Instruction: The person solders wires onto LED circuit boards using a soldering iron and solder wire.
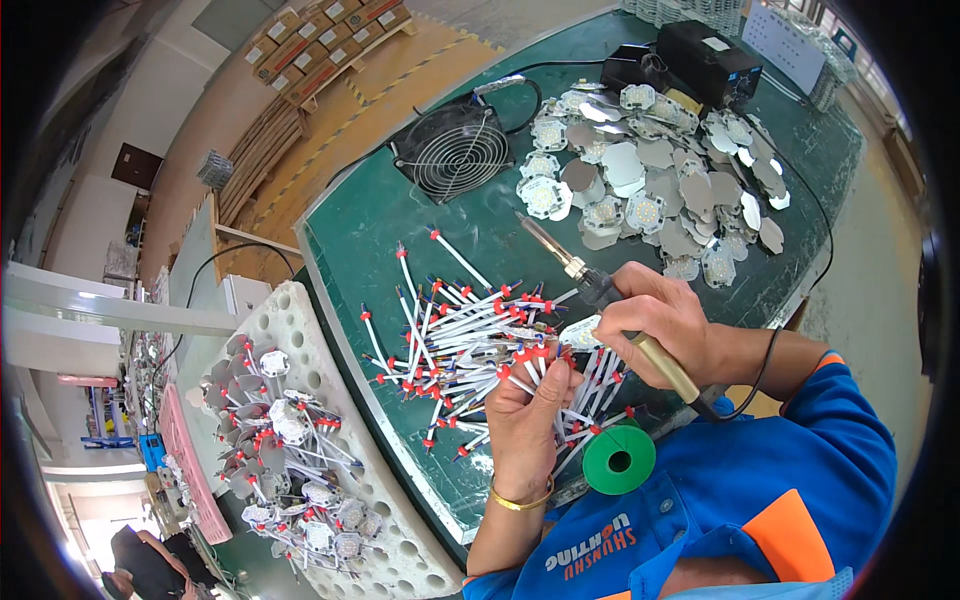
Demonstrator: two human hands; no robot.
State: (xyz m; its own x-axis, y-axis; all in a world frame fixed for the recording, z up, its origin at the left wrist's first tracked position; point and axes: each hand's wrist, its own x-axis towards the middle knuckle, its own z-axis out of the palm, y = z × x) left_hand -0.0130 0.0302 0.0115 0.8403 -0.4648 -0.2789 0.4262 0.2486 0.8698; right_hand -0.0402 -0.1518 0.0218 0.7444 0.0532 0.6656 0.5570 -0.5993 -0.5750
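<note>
My right hand (655, 325) is closed around a soldering iron (660, 370), whose metal tip points up and left above the green table. Just beside its fingertips is a small white LED board (580, 334); whether they touch it, I cannot tell. My left hand (532, 420) pinches a few short white wires with red ends (522, 358), close below that board. Under and around both hands spreads a pile of similar white wires (470, 335). A green solder spool (618, 462) stands near my body, right of the left hand.
A heap of silvery LED boards (660, 185) covers the table's far right, before a black box (712, 65). A black fan (455, 150) stands at the far edge. Left, a white foam tray (405, 525) bears wired boards (290, 425). Cartons (325, 40) and another person (150, 565) are beyond.
</note>
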